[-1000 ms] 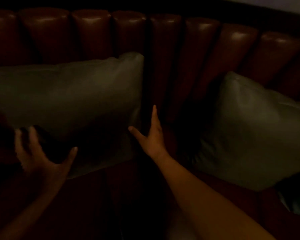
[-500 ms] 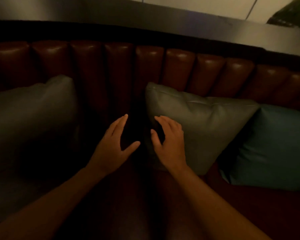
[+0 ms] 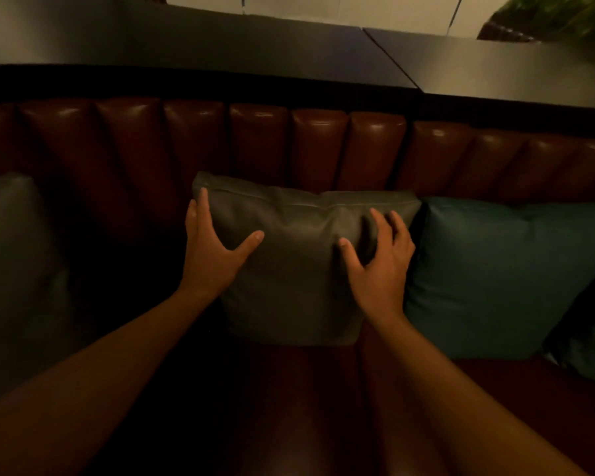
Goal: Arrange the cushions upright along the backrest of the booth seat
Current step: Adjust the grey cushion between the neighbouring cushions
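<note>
A grey-green leather cushion (image 3: 296, 269) stands upright in the middle, leaning on the brown channelled backrest (image 3: 261, 146). My left hand (image 3: 213, 249) grips its upper left edge, fingers behind the edge and thumb on the front. My right hand (image 3: 378, 259) presses on its upper right part with fingers spread. A teal cushion (image 3: 502, 276) stands upright right beside it, touching its right side. Another grey-green cushion (image 3: 14, 269) leans at the far left, apart from the middle one.
The brown seat (image 3: 323, 407) stretches toward me below the cushions. A dark ledge (image 3: 220, 46) runs along the top of the backrest. A dark cushion corner (image 3: 591, 338) shows at the right edge. A plant (image 3: 557, 18) is at the top right.
The view swung right from the left cushion to the middle one. Both hands moved from its left side onto it, one at each upper side, and it now stands straighter against the backrest.
</note>
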A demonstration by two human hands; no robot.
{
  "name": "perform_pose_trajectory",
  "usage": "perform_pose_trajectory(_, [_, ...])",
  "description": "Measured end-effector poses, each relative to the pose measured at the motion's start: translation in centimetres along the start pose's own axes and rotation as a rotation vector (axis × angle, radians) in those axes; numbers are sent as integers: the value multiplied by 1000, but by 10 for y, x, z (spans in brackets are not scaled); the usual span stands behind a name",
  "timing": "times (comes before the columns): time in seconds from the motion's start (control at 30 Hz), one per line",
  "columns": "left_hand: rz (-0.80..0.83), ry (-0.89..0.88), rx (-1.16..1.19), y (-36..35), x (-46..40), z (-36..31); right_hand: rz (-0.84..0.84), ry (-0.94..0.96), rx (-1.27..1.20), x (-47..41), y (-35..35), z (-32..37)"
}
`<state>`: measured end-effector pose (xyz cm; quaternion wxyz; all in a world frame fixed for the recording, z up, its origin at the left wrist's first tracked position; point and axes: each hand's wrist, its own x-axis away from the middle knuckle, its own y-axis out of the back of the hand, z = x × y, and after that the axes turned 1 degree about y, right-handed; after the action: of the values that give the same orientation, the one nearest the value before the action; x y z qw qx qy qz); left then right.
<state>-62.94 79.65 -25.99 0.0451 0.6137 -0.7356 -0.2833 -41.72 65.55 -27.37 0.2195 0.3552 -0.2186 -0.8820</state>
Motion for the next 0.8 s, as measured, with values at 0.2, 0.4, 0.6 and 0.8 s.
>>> perform_pose_trajectory(0.2, [23,298,263,-7,-11,15,11,-297,-284,-19,5,-25])
perform_pose_trajectory(0.4, [211,261,339,-14,-7,60,199,-427,-494,-32,-17,-67])
perform_pose_trajectory(0.6, [219,229,150,-31,-27,96,25,-401,-426,-33,-49,-79])
perform_pose_trajectory(0.8, [312,287,236,-16,3,97,41,-403,-540,5,-44,-94])
